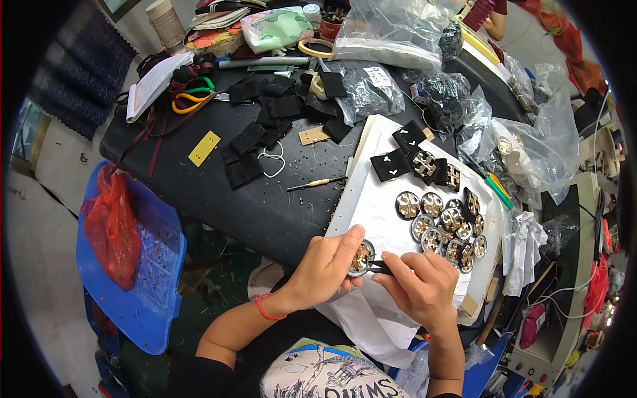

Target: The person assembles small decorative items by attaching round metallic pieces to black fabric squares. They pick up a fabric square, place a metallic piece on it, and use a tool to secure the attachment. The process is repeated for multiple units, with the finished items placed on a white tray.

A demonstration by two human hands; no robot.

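- Head view: the left hand [325,265] held a round gold-and-black ornament disc [361,257] at the near edge of a white sheet [385,212], its fingers closed around the disc's rim, the thumb lying along the top.
- The right hand [421,285] gripped a thin dark tool [379,267], fingers pinched shut on it, the tip touching the disc.
- A red band [263,308] circled the left wrist.
- More discs of the same kind [444,225] lay clustered on the white sheet, beyond the right hand.
- Black fabric pieces [265,132] were scattered on the black desk [252,205], with a small awl [317,183] near them.
- Scissors with orange and green handles [192,96] lay at the far left of the desk.
- A blue bin [142,298] with a red bag [113,225] stood left of the desk.
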